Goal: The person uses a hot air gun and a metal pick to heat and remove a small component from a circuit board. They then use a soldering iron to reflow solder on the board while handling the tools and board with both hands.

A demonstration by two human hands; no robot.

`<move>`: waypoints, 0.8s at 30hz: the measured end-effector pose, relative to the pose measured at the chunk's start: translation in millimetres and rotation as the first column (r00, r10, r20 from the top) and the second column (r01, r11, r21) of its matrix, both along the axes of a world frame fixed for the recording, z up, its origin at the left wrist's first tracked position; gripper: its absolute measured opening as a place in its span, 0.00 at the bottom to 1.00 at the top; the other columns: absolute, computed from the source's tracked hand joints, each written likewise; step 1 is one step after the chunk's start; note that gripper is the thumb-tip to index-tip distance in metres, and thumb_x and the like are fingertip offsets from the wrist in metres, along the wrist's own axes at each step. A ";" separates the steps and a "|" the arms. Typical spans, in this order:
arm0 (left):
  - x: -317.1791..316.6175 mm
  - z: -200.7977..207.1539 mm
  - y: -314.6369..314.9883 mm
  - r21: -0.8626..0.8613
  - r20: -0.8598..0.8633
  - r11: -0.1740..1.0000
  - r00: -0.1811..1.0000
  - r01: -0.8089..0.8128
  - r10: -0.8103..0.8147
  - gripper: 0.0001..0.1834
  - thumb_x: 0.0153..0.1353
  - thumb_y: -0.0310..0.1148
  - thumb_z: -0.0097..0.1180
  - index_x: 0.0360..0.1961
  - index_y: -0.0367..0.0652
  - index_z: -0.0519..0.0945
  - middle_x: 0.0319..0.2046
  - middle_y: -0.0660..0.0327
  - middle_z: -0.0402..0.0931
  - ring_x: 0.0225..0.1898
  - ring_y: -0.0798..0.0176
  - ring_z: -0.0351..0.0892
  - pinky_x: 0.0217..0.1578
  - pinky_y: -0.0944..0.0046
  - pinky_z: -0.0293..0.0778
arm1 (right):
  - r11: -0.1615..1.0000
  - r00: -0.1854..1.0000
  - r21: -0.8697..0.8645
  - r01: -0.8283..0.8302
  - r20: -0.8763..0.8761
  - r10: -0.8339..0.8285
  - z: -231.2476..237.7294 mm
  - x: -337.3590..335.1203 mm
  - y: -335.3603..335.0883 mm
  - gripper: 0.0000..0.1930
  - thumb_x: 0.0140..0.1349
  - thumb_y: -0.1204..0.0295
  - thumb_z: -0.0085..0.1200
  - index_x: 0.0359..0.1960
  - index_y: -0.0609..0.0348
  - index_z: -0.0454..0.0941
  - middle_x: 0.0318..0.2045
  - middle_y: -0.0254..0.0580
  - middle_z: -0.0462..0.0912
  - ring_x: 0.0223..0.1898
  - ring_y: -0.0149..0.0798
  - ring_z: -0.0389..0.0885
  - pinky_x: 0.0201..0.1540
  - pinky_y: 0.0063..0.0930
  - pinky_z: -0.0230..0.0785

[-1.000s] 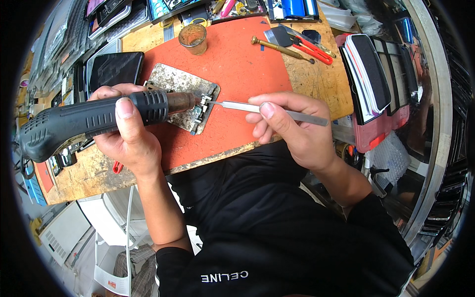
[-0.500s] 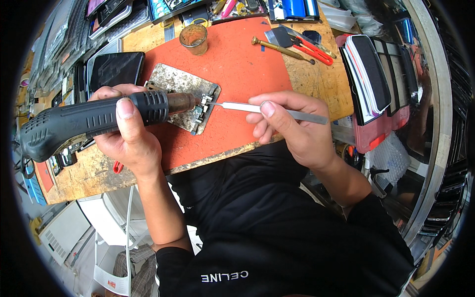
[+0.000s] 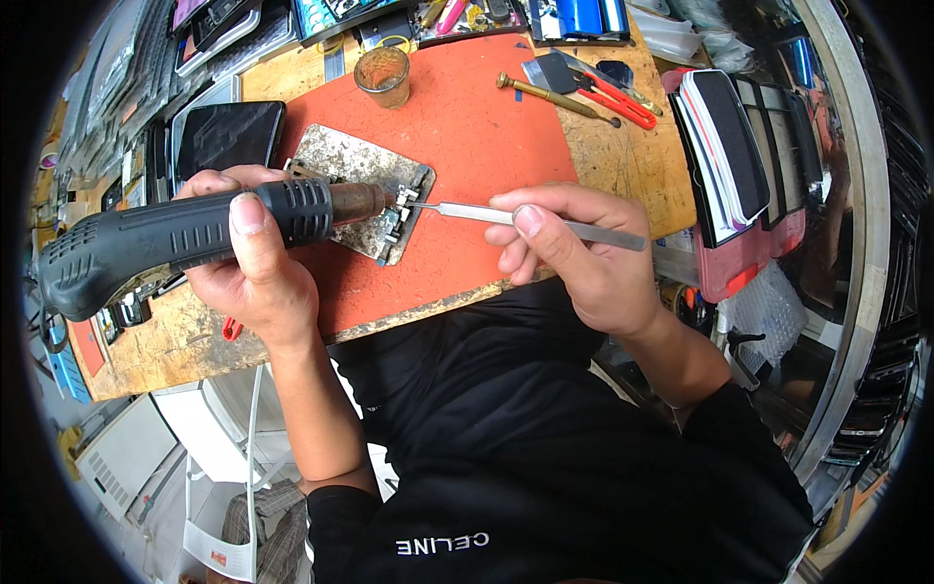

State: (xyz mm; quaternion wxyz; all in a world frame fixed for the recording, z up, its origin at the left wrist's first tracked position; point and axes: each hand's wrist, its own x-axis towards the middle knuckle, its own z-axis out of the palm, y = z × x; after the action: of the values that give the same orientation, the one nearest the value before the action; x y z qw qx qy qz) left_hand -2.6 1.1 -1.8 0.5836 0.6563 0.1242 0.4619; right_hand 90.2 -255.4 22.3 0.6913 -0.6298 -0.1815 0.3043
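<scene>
The left hand (image 3: 261,292) has its fingers wrapped around a black hot-air gun (image 3: 136,243), with the thumb lying along the near side. The gun's metal nozzle (image 3: 355,203) points right, its mouth just beside a small circuit board (image 3: 391,230). That board sits along the right edge of a speckled metal plate (image 3: 365,151), which rests tilted on an orange mat (image 3: 486,117), nearer the left end of the worktop (image 3: 647,185) than the right and set back from the near edge.

The right hand (image 3: 598,261) pinches a slim metal tool (image 3: 467,210) between thumb and forefinger, the other fingers curled beneath. The tool's thin tip reaches the board from the right; whether it touches cannot be told.

A stained cup (image 3: 382,80) stands on the mat beyond the plate, toward the worktop's far edge. Near the far right corner lie a brass screwdriver (image 3: 556,98) and a red-handled cutter (image 3: 623,105). A dark phone (image 3: 231,134) lies by the left edge, behind the left hand. Past the right edge, phone cases (image 3: 725,146) stand upright in a row above a pink box (image 3: 744,258).
</scene>
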 end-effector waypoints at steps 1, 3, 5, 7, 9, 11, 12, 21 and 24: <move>0.1 0.0 -0.2 0.000 -0.001 1.000 1.000 -0.003 0.003 0.17 0.71 0.34 0.66 0.54 0.37 0.75 0.39 0.49 0.85 0.40 0.60 0.85 0.49 0.57 0.83 | 1.000 1.000 0.001 -0.003 0.008 0.003 0.0 0.1 -0.1 0.15 0.82 0.73 0.56 0.58 0.75 0.85 0.42 0.55 0.93 0.36 0.32 0.91 0.37 0.24 0.86; 0.0 0.1 -0.8 -0.005 0.001 1.000 1.000 -0.003 0.003 0.17 0.71 0.33 0.66 0.54 0.37 0.75 0.40 0.49 0.85 0.40 0.60 0.85 0.49 0.57 0.83 | 1.000 1.000 0.003 -0.009 0.023 0.009 -0.1 0.3 -0.3 0.15 0.82 0.73 0.56 0.58 0.75 0.85 0.43 0.54 0.93 0.37 0.32 0.91 0.38 0.24 0.86; -0.2 0.2 -1.5 -0.038 0.007 0.999 1.000 -0.010 0.011 0.17 0.71 0.33 0.66 0.54 0.37 0.75 0.40 0.49 0.85 0.40 0.60 0.85 0.49 0.57 0.83 | 1.000 1.000 -0.003 -0.011 0.023 0.011 0.3 -0.1 -0.8 0.15 0.82 0.73 0.55 0.58 0.75 0.85 0.43 0.54 0.92 0.37 0.32 0.91 0.38 0.24 0.86; -0.3 0.4 -1.3 -0.018 0.007 1.000 1.000 0.008 -0.008 0.17 0.71 0.33 0.66 0.54 0.37 0.75 0.40 0.49 0.85 0.40 0.60 0.85 0.49 0.57 0.83 | 1.000 0.999 -0.001 -0.015 0.035 0.015 0.5 -0.4 -0.9 0.14 0.82 0.74 0.55 0.58 0.75 0.85 0.43 0.54 0.92 0.37 0.32 0.91 0.39 0.24 0.87; -0.2 0.3 -0.9 -0.015 0.005 1.000 1.000 0.004 -0.004 0.17 0.71 0.33 0.66 0.54 0.37 0.75 0.40 0.49 0.85 0.40 0.60 0.85 0.49 0.57 0.83 | 1.000 0.998 0.009 -0.021 0.058 0.021 0.4 -0.7 -0.8 0.14 0.82 0.75 0.55 0.58 0.76 0.85 0.43 0.54 0.91 0.37 0.33 0.91 0.39 0.23 0.87; 0.1 -0.1 -0.6 -0.030 0.000 0.999 1.000 -0.024 0.024 0.18 0.71 0.33 0.66 0.54 0.37 0.75 0.39 0.49 0.85 0.40 0.60 0.85 0.49 0.57 0.83 | 1.000 0.995 0.013 -0.026 0.097 0.025 0.0 -1.3 -0.9 0.14 0.82 0.76 0.55 0.57 0.76 0.85 0.42 0.54 0.91 0.37 0.33 0.91 0.39 0.23 0.87; -0.1 -0.1 -0.5 -0.009 0.000 1.000 1.000 -0.007 0.007 0.18 0.71 0.33 0.66 0.54 0.37 0.75 0.39 0.49 0.85 0.40 0.60 0.85 0.49 0.57 0.83 | 0.999 0.993 0.015 -0.029 0.116 0.027 -0.3 -1.5 -1.2 0.14 0.81 0.76 0.55 0.57 0.77 0.85 0.42 0.54 0.90 0.37 0.33 0.91 0.39 0.23 0.87; -0.2 -0.4 -0.1 -0.004 0.004 1.000 1.000 -0.011 0.011 0.18 0.71 0.35 0.67 0.54 0.37 0.75 0.39 0.49 0.85 0.41 0.60 0.85 0.50 0.57 0.83 | 0.997 0.937 0.046 -0.059 0.346 0.040 -5.8 -1.6 -1.6 0.11 0.76 0.83 0.59 0.56 0.72 0.87 0.40 0.48 0.90 0.38 0.31 0.92 0.41 0.23 0.85; -0.5 -0.3 0.1 0.006 -0.004 1.000 1.000 -0.017 0.017 0.18 0.71 0.35 0.67 0.54 0.38 0.76 0.39 0.49 0.85 0.41 0.59 0.85 0.50 0.57 0.82 | 0.997 0.898 0.015 -0.071 0.435 0.058 -5.6 -0.6 -1.5 0.12 0.73 0.85 0.60 0.55 0.72 0.87 0.39 0.49 0.90 0.37 0.34 0.92 0.40 0.24 0.83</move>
State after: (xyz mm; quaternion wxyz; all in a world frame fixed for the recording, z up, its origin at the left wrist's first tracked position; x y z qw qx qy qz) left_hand -3.1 1.2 -2.1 0.5774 0.6577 0.1297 0.4660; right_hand 89.6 -256.9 16.7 0.6326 -0.6647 -0.3564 0.1762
